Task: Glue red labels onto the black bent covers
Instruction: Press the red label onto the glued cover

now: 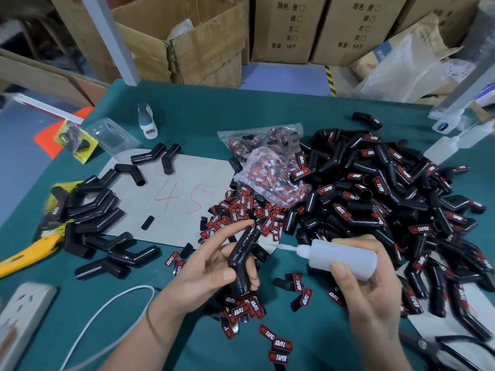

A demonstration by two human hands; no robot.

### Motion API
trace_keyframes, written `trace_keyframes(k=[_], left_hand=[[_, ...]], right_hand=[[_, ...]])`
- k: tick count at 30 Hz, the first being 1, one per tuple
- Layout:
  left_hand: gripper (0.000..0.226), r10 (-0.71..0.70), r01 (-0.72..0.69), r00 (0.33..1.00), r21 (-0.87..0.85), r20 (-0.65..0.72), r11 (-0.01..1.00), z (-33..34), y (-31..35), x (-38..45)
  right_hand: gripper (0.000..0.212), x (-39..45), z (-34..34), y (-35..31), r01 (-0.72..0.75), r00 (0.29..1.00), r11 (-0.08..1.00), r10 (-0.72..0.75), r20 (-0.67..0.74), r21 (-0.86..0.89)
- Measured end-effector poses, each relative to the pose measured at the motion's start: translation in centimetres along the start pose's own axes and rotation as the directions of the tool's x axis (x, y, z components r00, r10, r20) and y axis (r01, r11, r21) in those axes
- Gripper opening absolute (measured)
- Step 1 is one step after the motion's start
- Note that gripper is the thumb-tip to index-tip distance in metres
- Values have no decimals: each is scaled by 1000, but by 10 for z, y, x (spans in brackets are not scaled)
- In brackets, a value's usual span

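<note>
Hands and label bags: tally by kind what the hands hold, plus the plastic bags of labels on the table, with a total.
black bent cover, held in the left hand: 1
squeeze bottle, held in the right hand: 1
plastic bags of red labels: 2
Total: 4

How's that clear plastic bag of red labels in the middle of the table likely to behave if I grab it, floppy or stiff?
Likely floppy: the clear bag of labels looks crumpled and slumps over the loose labels. Probably light, since the labels look small and thin. It may spill, as labels are scattered right beside it, though I cannot tell whether its mouth is open.
</note>
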State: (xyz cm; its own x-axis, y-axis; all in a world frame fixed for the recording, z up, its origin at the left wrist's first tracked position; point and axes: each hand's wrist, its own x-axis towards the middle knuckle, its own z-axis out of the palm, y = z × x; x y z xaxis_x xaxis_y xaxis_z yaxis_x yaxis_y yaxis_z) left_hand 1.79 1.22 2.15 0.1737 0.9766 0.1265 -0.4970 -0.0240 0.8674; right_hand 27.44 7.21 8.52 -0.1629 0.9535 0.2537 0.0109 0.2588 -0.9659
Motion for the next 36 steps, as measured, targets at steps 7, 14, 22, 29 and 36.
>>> trace_keyframes(k=[7,14,22,29,36], left_hand=[[74,1,-1,1000,26,7,1000,0,-1,0],[76,-1,1,1000,4,1,1000,0,-2,0],[73,-3,3,1000,26,19,1000,2,1,2],[74,3,-3,1000,7,25,1000,3,2,1],[75,20,-22,999,-60,-43,998,1,5,2]], right_hand=[[23,0,2,-3,9,999,1000,-8,-31,8],[22,2,-1,-2,16,999,1000,-16,-36,-4],[22,1,-1,-2,11,999,1000,-12,-39,-7],[23,1,-1,-1,22,999,1000,-21,-34,9],[24,4,-7,13,-51,998,991,56,-37,126]])
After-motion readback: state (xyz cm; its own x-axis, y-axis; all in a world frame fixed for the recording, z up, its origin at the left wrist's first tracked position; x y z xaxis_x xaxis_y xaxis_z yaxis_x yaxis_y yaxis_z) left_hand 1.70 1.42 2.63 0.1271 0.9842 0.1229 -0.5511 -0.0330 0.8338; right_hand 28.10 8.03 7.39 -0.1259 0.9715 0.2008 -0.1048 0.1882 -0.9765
